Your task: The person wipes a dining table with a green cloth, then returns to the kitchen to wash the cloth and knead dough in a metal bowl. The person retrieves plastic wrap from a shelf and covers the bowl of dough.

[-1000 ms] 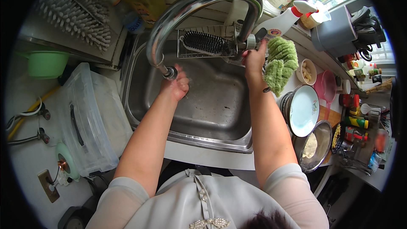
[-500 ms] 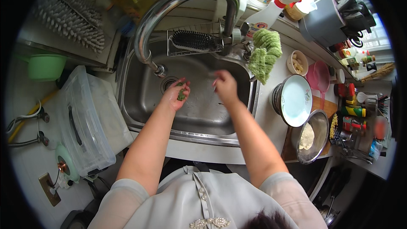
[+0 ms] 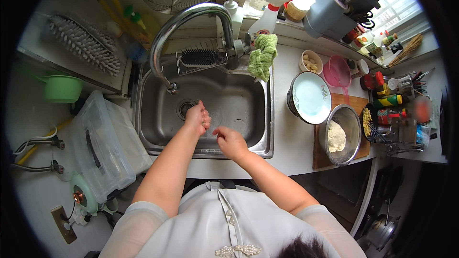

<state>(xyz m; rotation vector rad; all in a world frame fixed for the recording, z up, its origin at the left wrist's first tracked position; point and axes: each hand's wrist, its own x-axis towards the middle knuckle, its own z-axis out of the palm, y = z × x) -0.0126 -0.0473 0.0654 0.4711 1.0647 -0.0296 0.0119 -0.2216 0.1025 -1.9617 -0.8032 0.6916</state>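
A white counter [image 3: 282, 155] borders the steel sink [image 3: 241, 100], dull grey, round-cornered and dark-flecked. A chrome faucet [image 3: 154, 57] arches over it. The left hand [image 3: 196, 117] makes a fist, contents hidden; the right hand [image 3: 232, 144] bends its fingers nearby, opening and hold impossible to tell.

A person wears a pale grey blouse [image 3: 189, 229] of smooth, faintly glossy cloth, its short sleeves [image 3: 136, 224] — sheerer than the body of the garment — ending above bare forearms [image 3: 167, 177]. A narrow placket [image 3: 234, 233] runs down the front, set with small, round, pearl-like buttons [image 3: 230, 213]. Across it sits a bow-shaped ornament [image 3: 237, 250], pearly beads clustered on both wings. Dark hair [image 3: 304, 249] shows at the lower edge; the left hand [image 3: 196, 119] and right hand [image 3: 231, 143] are bare.
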